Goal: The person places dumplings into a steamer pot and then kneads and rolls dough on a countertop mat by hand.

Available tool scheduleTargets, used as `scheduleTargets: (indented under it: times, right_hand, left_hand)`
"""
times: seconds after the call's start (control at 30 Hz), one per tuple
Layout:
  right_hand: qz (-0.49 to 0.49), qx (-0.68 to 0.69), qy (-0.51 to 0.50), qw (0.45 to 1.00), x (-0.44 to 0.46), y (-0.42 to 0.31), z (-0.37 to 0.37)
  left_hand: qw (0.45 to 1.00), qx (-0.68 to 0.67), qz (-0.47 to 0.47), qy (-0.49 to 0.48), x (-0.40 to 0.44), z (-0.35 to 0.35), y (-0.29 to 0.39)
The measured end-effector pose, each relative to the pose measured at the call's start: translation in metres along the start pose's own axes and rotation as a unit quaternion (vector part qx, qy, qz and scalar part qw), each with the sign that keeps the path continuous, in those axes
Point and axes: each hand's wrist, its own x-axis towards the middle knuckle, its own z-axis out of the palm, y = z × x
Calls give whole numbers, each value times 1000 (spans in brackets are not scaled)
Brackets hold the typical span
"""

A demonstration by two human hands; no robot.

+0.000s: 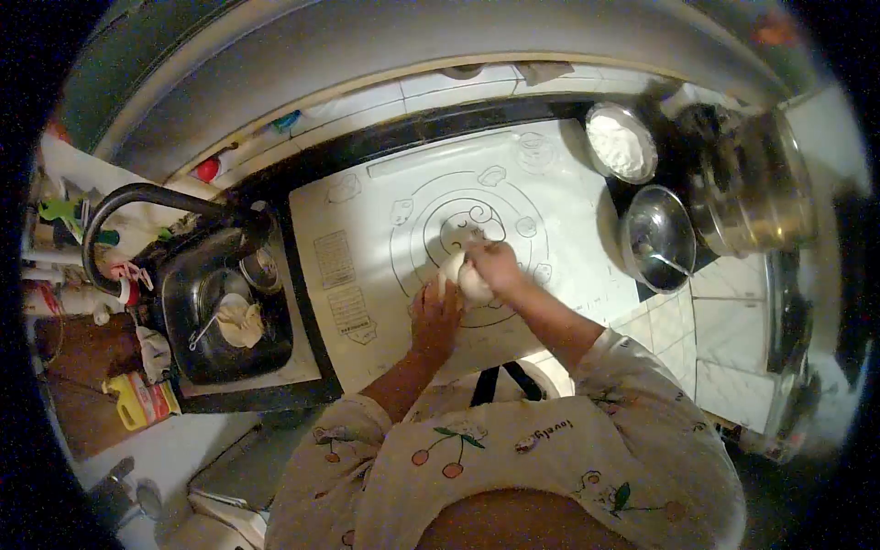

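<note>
Our right hand grips dough around the middle of the mat; left hand touches it, grip unclear. We've mat surface between dough and edges; sink left of mat, bowls along its right.

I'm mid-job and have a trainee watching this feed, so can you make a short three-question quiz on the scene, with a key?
1. True or false: the left hand and the right hand both touch the white lump.
2. One metal bowl holds white powder. What lies in the second metal bowl?
3. Fill in: the black sink is on the ____ side of the printed mat in the picture.

Key:
1. True.
2. A utensil.
3. Left.
</note>
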Motion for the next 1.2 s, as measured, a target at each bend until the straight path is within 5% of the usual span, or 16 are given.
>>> scheduleTargets:
  times: [0.07,0.17,0.23,0.3,0.37,0.43,0.53,0.67,0.7,0.8,0.83,0.93,1.03,1.2]
  right_hand:
    - [13,-170,-17,985,-50,-72,1]
    - [-168,-164,216,948,-67,-46,37]
    - [-294,-150,235,914,-51,-37,44]
    - [-290,-171,237,911,-37,-27,50]
    - [-163,-235,236,929,-2,-31,49]
    - [-283,-205,276,895,24,-43,48]
    - [-286,-233,289,883,51,-46,45]
    - [-173,-189,175,951,28,-65,36]
    - [-119,-199,53,971,33,-43,27]
    - [-104,118,-11,987,-3,-39,3]
    - [22,166,-58,984,-31,-70,-13]
    - [-82,116,-66,988,-68,-51,-22]
    - [-362,-152,216,894,-73,-15,6]
    - [-240,-151,297,912,-26,-37,29]
  left_hand:
    - [1000,13,-15,-8,-5,5,-4]
    - [999,-31,-16,-24,-9,11,-10]
    - [997,-76,-1,-15,-4,18,-17]
    - [990,-124,-64,-29,6,1,-13]
    - [984,-146,-99,-29,24,-18,-11]
    - [985,-137,-108,-10,35,-24,-10]
    - [988,-100,-108,52,40,-10,-14]
    - [947,-255,-190,45,51,-22,-28]
    - [945,-274,-176,34,50,-6,-36]
    - [951,-272,-133,-53,63,-37,-24]
    - [955,-266,-105,-78,61,-37,-20]
    - [959,-261,6,-112,49,-13,-13]
    - [942,-328,68,-23,51,-14,-18]
    - [959,-282,-8,-24,100,-5,-29]
